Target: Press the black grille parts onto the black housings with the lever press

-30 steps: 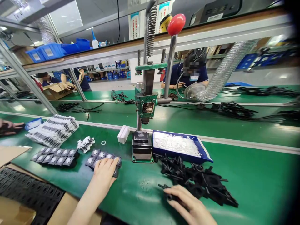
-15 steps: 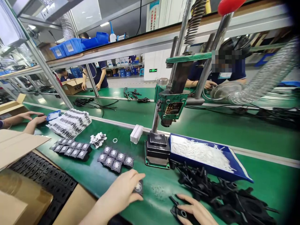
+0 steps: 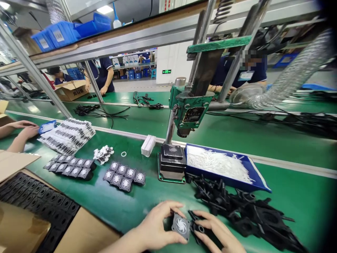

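Observation:
My left hand (image 3: 155, 228) pinches a small square black fan part with a white swirl face (image 3: 181, 225) just above the green table's front edge. Beside it, my right hand (image 3: 218, 233) grips a black plastic bracket (image 3: 198, 228), the two parts almost touching. A group of similar fan parts (image 3: 124, 176) lies on the table in front of my left hand. A heap of black brackets (image 3: 244, 211) spreads out to the right of my right hand.
A green hand press (image 3: 184, 112) stands on its black base (image 3: 172, 163) at centre. A blue tray of white pins (image 3: 223, 165) sits to its right. More fan parts (image 3: 70, 168), stacked packets (image 3: 67, 135) and cardboard boxes (image 3: 15, 211) lie left. Other people's hands (image 3: 25, 128) rest at far left.
My left hand picked a fan part from the group and brought it toward me, meeting my right hand, which lifted a bracket from the heap. The camera moved closer and lower.

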Available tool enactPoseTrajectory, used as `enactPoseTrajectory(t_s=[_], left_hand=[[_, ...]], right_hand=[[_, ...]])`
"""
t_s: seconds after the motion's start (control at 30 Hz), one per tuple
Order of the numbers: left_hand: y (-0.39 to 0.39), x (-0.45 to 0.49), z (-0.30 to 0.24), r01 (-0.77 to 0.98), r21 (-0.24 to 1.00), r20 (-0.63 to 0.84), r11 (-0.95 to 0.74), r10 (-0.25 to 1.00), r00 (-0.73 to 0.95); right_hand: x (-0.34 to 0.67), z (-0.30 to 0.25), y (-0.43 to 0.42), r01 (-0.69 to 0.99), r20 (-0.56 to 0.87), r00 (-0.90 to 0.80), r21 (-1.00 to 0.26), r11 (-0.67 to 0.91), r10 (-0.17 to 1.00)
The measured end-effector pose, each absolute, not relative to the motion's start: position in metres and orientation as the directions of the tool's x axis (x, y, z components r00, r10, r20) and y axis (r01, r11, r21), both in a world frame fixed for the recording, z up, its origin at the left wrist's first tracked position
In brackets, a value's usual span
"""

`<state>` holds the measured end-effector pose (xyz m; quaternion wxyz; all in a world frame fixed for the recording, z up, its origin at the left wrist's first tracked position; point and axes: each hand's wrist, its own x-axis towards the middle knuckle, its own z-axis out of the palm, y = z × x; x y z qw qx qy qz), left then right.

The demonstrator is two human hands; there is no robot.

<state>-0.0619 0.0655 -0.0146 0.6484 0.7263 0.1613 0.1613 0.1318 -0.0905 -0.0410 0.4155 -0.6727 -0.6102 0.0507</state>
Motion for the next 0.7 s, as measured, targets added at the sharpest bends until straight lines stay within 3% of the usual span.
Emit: enactPoseTrajectory(t_s=[0.2, 0.4, 0.7], left_hand=[[0.06, -0.064, -0.014, 0.15, 0.973, -0.042, -0.173, 0.511, 0.858], [0.069, -0.07, -0.021, 0.145, 0.963, -0.034, -0.225, 0.435, 0.9], [0.069, -0.072, -0.034, 0.071, 0.95, 0.078, -0.303, 0.454, 0.888]], right_hand=[[0.118, -0.031, -0.09, 0.699, 0.285, 0.384, -0.711, -0.075, 0.878], [0.118, -0.016, -0.091, 0.574, 0.124, 0.396, -0.807, -0.14, 0.91], [0.117, -0.014, -0.088, 0.532, 0.194, 0.436, -0.843, -0.078, 0.879]])
